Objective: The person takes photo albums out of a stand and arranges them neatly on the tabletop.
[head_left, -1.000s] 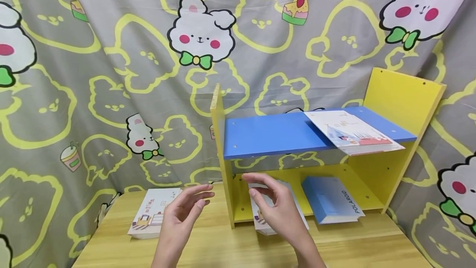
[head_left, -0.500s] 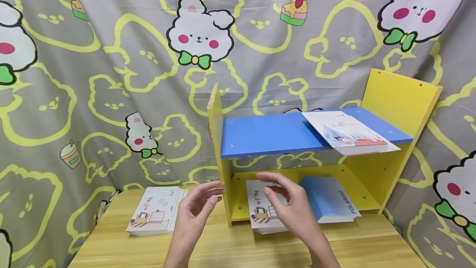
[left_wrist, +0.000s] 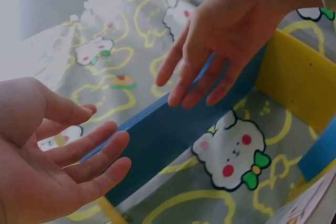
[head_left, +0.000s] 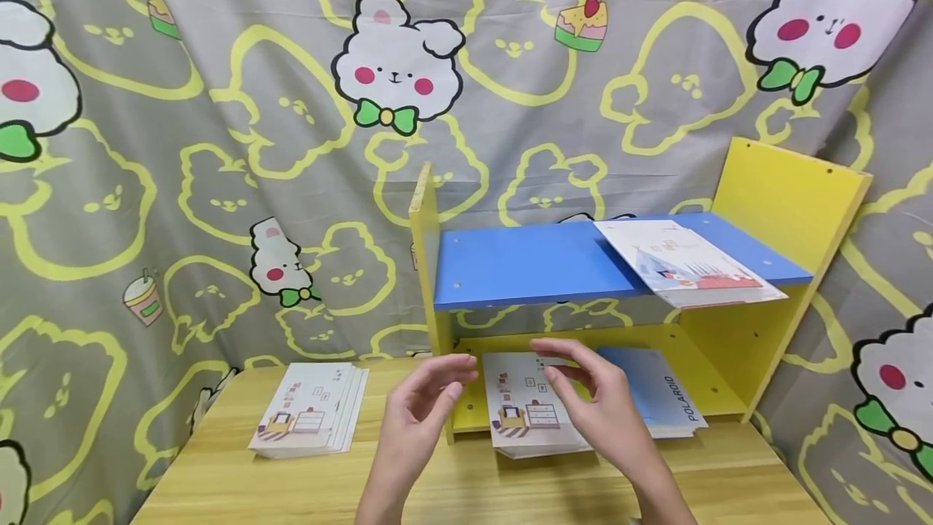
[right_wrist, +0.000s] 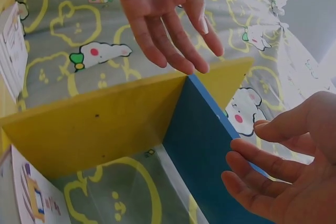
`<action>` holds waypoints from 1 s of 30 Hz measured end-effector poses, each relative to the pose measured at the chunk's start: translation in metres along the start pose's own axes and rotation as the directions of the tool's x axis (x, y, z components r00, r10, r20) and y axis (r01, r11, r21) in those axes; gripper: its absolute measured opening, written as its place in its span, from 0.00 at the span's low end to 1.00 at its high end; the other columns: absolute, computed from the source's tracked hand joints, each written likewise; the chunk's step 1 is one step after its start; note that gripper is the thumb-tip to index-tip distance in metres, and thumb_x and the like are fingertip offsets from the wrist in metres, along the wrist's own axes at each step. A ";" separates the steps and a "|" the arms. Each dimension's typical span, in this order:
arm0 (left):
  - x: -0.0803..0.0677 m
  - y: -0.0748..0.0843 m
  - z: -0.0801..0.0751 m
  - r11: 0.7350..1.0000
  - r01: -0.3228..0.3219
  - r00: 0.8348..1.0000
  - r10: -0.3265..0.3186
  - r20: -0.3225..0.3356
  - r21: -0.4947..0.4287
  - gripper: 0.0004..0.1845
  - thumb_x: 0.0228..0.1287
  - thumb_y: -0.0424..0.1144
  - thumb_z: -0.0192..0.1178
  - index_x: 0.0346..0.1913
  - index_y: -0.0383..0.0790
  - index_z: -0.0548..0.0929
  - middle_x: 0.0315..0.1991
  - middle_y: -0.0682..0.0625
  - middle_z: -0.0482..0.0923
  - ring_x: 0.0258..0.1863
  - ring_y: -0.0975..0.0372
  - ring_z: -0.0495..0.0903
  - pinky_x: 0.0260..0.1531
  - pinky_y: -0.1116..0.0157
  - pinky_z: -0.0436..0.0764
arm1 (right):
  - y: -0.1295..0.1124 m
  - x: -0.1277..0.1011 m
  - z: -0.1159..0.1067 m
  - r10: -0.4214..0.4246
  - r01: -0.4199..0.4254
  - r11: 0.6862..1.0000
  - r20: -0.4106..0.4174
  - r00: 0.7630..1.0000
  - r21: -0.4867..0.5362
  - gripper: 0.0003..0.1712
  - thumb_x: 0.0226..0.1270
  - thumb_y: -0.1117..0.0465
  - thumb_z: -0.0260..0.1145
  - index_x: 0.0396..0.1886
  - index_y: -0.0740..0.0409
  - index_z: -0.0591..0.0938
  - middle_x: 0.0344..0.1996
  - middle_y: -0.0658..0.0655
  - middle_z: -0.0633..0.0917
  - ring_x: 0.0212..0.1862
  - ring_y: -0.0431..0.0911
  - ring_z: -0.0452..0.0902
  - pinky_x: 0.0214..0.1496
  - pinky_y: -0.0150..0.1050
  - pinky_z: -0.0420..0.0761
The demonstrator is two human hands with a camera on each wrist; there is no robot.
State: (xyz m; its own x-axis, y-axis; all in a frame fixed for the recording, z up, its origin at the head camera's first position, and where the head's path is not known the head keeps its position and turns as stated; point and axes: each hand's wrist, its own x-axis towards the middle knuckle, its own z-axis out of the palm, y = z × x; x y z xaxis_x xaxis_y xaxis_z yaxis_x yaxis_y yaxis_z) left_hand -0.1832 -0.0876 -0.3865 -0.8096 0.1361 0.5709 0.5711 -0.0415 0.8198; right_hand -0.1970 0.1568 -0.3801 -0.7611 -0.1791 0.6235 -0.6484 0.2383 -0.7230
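Note:
My left hand (head_left: pixel 421 405) hovers with loosely bent fingers in front of the shelf's left side, holding nothing. Level with it, my right hand (head_left: pixel 601 399) is also relaxed and bare, partly covering a white book (head_left: pixel 521 407) printed with a yellow armchair and drawers. That book lies on the shelf's lower board, its front end sticking out. Beside it is a blue book (head_left: pixel 650 387) lettered POLAROID, partly behind the right hand. In the left wrist view the palm of the left hand (left_wrist: pixel 68 161) faces the right hand (left_wrist: pixel 231 40) across a gap.
A two-level shelf has a blue board (head_left: pixel 532 262) and yellow sides (head_left: pixel 794 201). One white picture book (head_left: pixel 688 262) overhangs the blue board's front edge. A stack of white books (head_left: pixel 306 407) lies left on the wooden table (head_left: pixel 291 492), before a patterned curtain (head_left: pixel 306 128).
Both hands have drifted right together, keeping similar spacing and finger shape. The left-hand stack is now uncovered, and more of the white book on the lower board shows.

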 end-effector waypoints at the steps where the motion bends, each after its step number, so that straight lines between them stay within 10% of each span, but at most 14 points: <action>1: 0.000 -0.001 0.002 1.000 0.005 1.000 -0.005 0.006 -0.005 0.16 0.72 0.23 0.57 0.58 0.34 0.82 0.54 0.39 0.83 0.54 0.51 0.84 0.54 0.64 0.83 | 0.000 -0.001 -0.001 -0.002 0.002 1.000 -0.002 1.000 -0.005 0.20 0.72 0.73 0.65 0.60 0.56 0.83 0.57 0.52 0.85 0.58 0.45 0.81 0.58 0.35 0.82; 30: 0.007 -0.023 0.079 0.979 0.022 0.997 -0.006 0.078 -0.202 0.16 0.75 0.28 0.58 0.62 0.35 0.80 0.55 0.38 0.83 0.54 0.43 0.83 0.58 0.59 0.82 | 0.017 -0.021 -0.051 0.040 -0.054 0.995 -0.155 0.987 -0.085 0.20 0.75 0.72 0.61 0.63 0.58 0.81 0.54 0.58 0.86 0.55 0.40 0.83 0.53 0.28 0.82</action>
State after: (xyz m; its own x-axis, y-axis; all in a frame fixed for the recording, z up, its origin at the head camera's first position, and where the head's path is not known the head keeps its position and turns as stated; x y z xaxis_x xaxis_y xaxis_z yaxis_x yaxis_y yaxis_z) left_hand -0.1909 -0.0075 -0.4051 -0.8002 0.2136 0.5604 0.5138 -0.2376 0.8243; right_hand -0.1916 0.2137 -0.3903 -0.7745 -0.0195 0.6323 -0.6024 0.3277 -0.7278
